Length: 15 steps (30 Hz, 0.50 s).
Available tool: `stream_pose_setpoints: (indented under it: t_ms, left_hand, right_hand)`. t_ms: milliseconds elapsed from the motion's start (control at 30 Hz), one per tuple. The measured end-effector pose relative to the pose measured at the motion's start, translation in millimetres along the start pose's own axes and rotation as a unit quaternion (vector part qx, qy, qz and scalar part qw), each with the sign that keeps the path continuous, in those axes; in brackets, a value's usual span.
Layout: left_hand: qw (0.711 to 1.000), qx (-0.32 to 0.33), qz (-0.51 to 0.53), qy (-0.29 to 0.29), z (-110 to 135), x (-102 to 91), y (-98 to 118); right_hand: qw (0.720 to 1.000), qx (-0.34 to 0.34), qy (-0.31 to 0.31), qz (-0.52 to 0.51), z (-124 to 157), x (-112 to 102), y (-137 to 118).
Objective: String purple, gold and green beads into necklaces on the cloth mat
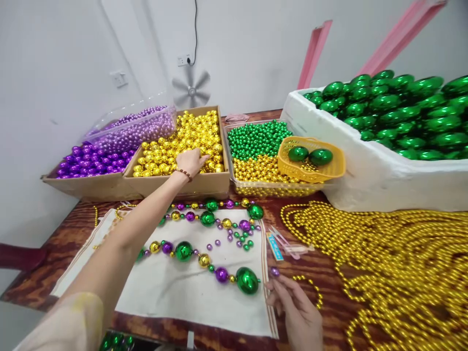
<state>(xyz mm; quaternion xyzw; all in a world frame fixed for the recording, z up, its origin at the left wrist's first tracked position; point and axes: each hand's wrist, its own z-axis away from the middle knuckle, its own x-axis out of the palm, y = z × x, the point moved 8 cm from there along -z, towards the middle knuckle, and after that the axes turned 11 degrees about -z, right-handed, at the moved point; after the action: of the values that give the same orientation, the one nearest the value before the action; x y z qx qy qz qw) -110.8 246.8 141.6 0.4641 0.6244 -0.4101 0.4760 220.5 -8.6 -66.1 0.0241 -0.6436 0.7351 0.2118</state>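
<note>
My left hand (190, 162) reaches across the table into the cardboard box of gold balls (195, 131). Its fingertips are hidden from me, down among the balls. My right hand (298, 307) is low on the right, with thumb and fingers pinched together at a small purple bead (275, 271). Just left of those fingers lies the end of a bead strand, a large green ball (247, 281). From there the strand runs left over a white cloth (175, 297) and passes behind my left forearm. Loose small purple and green beads (239, 238) lie farther up the cloth.
Purple balls (97, 161) fill the left box, with a clear tub (137, 129) above. A clear bin (256, 141) holds small green and gold beads and a yellow basket (312, 158). Right are a foam box (365, 180), gold strands (402, 263) and tweezers (287, 243). A fan (191, 90) stands behind.
</note>
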Motion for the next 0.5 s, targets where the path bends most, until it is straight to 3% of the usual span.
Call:
stream_pose_setpoints:
  t_ms: [133,200,233,300,367,433,500]
  left_hand:
    - [0.999,-0.022,0.047,-0.011,-4,3.5,-1]
    - [0.985,-0.021,0.174,0.008,0,-2.0,-8]
    - [0.964,-0.014,0.264,0.012,5,-5.1,-11]
    - [0.887,0.012,0.461,-0.007,24,-9.9,-10]
    - [0.786,0.042,0.614,-0.063,53,-11.7,1]
    - [0.699,0.060,0.703,-0.120,88,-10.9,18]
    - [0.633,0.050,0.755,-0.164,121,-4.6,34]
  right_hand:
    - [1.000,-0.006,0.000,0.007,4,-5,2]
    - [1.000,-0.004,0.011,-0.003,4,-9,3]
    - [1.000,-0.002,0.016,-0.008,5,-10,3]
    - [1.000,0.001,0.024,-0.015,4,-9,2]
    - [0.999,-0.003,0.027,-0.018,4,-6,-1]
    - [1.000,-0.013,0.019,-0.016,5,0,-6]
    - [1.000,-0.026,0.006,-0.010,7,6,-12]
